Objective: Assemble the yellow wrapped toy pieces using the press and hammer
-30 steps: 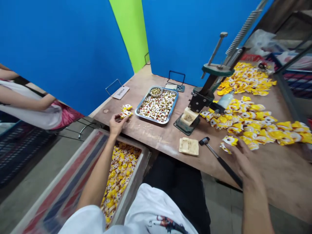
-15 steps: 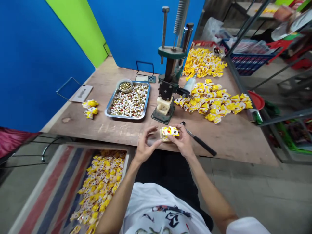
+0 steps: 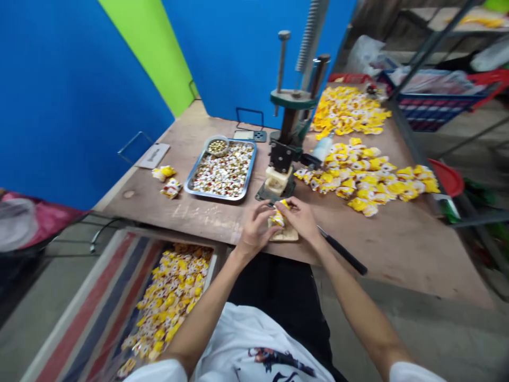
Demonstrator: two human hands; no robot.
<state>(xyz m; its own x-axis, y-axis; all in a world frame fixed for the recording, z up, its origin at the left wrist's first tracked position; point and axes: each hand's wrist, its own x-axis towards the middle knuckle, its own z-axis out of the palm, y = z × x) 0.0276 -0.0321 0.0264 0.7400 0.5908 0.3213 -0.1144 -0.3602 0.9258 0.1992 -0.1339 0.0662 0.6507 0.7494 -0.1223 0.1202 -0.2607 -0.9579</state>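
Between my hands is a small yellow-and-white animal figure (image 3: 278,217), partly covered by my fingers. My left hand (image 3: 254,228) curls its fingers and thumb around the figure's left side. From the right, the fingers of my right hand (image 3: 302,217) pinch its upper part. Just beneath lies a flat cream-coloured block (image 3: 288,234) near the table's front edge. A dark-handled tool (image 3: 344,254) rests on the table right of my right hand, its head hidden. Behind my hands stands the hand press (image 3: 282,154) with a cream fixture (image 3: 277,181) at its base.
A metal tray (image 3: 190,189) of small white-and-gold pieces holds a round tub (image 3: 217,146) of gold beads. Yellow figures (image 3: 366,175) are heaped at right, with another pile (image 3: 350,109) behind. Two figures (image 3: 169,180) lie left. A lined box (image 3: 99,297) of figures stands below the table.
The figure has been lifted off the cream block and tilted between both hands. My left hand has closed in on it. The view has shifted, moving the table scene rightward and down.
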